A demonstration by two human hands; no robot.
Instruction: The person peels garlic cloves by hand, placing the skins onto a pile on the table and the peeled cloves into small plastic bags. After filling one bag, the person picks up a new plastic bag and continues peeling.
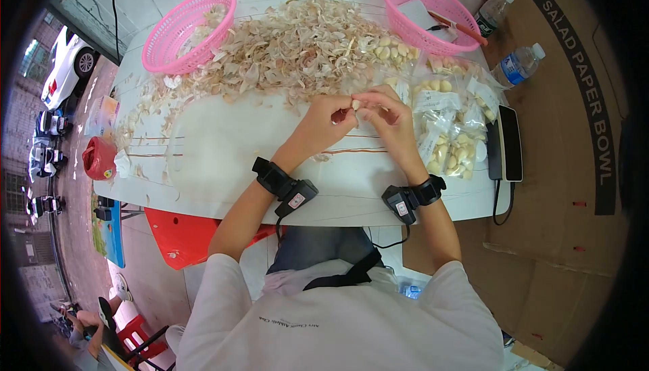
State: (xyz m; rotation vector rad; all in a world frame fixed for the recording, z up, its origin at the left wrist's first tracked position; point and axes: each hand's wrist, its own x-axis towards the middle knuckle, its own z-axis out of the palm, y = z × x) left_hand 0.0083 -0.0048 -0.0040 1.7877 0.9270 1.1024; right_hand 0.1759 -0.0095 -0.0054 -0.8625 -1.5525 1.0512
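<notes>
A small pale garlic clove [355, 104] is pinched between the fingertips of both hands above the front of the skin pile. My left hand [323, 123] grips it from the left, thumb and finger pressed together. From the other side my right hand [392, 118] holds it with thumb and fingertips. Just beyond the hands spreads a big heap of dry garlic skins [291, 50]. Peeled cloves [393, 52] lie loose at the heap's right end. Clear bags of peeled cloves [461, 153] with white labels rest to the right of my right hand.
Pink baskets stand at the back left [154, 45] and back right [400, 16]; the right one holds a red pen-like item. Two water bottles [519, 65], a black device [508, 142] and a large cardboard box [561, 168] line the right side. A red container [99, 158] sits left.
</notes>
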